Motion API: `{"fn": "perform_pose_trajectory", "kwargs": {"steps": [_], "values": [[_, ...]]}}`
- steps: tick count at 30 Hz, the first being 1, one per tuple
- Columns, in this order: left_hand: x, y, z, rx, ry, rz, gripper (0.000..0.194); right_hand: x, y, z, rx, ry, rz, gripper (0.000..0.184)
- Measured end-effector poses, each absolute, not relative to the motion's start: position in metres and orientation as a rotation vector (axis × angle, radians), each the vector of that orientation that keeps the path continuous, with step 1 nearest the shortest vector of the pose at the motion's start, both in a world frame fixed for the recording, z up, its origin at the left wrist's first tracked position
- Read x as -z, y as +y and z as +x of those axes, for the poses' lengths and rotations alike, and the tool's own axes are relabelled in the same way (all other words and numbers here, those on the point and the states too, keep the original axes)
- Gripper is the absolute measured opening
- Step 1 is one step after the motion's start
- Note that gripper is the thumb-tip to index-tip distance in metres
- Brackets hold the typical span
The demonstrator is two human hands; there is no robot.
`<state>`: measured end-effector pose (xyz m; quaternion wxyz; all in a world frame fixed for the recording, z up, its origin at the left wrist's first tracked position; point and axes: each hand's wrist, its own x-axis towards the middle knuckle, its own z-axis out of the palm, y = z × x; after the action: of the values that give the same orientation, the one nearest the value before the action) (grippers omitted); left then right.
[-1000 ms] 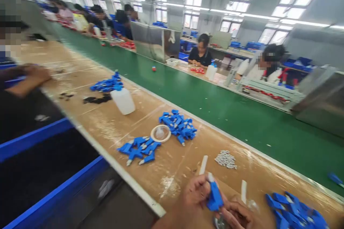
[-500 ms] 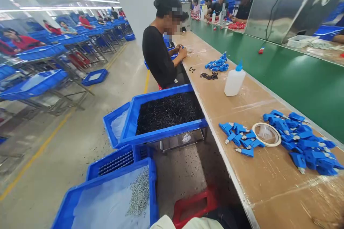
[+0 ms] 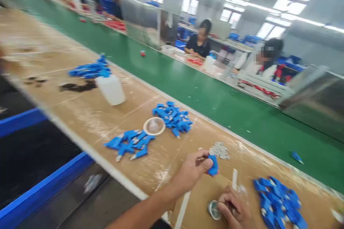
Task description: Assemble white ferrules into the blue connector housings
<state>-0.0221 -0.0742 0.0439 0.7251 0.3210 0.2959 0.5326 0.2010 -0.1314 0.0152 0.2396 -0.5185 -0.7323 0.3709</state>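
My left hand (image 3: 194,170) pinches a small blue plastic part (image 3: 213,165) above the brown worktable (image 3: 88,118). My right hand (image 3: 233,210) rests low on the table with curled fingers touching a small round metal tin (image 3: 213,209). A heap of small grey metal pieces (image 3: 220,150) lies just beyond the left hand. A white stick (image 3: 234,179) lies between the hands. A pile of blue parts (image 3: 276,202) sits right of my right hand.
Two more heaps of blue parts (image 3: 173,117) (image 3: 130,144) flank a clear round lid (image 3: 154,126). A white squeeze bottle (image 3: 110,88) stands farther left. A green conveyor belt (image 3: 204,93) runs behind the table. Other people sit across it. A blue bin (image 3: 40,189) is below left.
The view swung left toward the aisle and bins, then back to the table. My left hand now holds the blue part out higher, apart from the right hand, which is down at the tin.
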Motion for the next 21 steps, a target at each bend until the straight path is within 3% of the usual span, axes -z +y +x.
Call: {"fn": "perform_pose_trajectory", "kwargs": {"steps": [7,13,17,21], "values": [[-0.015,-0.04,0.012,-0.849,0.68,0.605,0.048,-0.012,-0.136,0.193,-1.357,-1.494,-1.4,0.045],[-0.003,-0.043,0.027,-0.729,0.636,0.582,0.041,-0.013,-0.131,0.198,-1.443,-1.219,-1.233,0.046],[0.016,-0.047,0.028,-0.676,0.54,0.49,0.04,-0.026,-0.123,0.201,-1.285,-1.192,-1.18,0.042],[0.039,-0.047,0.029,-0.626,0.442,0.446,0.034,-0.039,-0.113,0.204,-0.773,-1.373,-1.272,0.027]]}}
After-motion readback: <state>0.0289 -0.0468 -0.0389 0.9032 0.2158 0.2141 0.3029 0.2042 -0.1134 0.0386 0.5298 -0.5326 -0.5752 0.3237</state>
